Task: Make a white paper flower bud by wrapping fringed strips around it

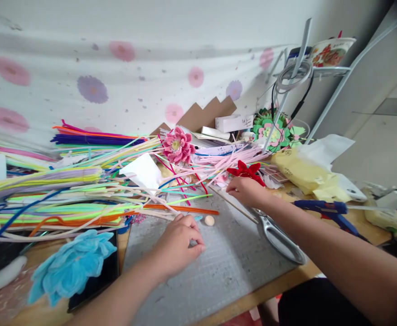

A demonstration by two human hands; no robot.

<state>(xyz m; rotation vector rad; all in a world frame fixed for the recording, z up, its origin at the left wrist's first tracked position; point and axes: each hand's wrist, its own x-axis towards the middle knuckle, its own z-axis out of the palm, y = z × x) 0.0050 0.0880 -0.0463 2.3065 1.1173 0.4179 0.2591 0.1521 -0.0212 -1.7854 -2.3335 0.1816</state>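
My left hand [181, 242] rests low over the grey cutting mat [219, 285], its fingers curled and thumb close to the forefinger; nothing shows between them. Just beyond its knuckles lie a small round beige disc [209, 220] and a light blue scrap [198, 218]. My right hand [245, 190] reaches into the clutter at the mat's back edge, fingers bent downward, directly in front of a red fuzzy flower [248, 170]. Whatever its fingertips grip is hidden. A thin stick [235, 204] slants beneath it. Scissors [280, 240] lie under my right forearm.
Bundles of coloured pipe cleaners [59, 217] cover the left and back. A blue fuzzy flower [72, 267] sits front left, a pink flower [178, 145] at the back. A blue glue gun [324, 207] and a yellow package [297, 170] lie right, below a metal rack [331, 71].
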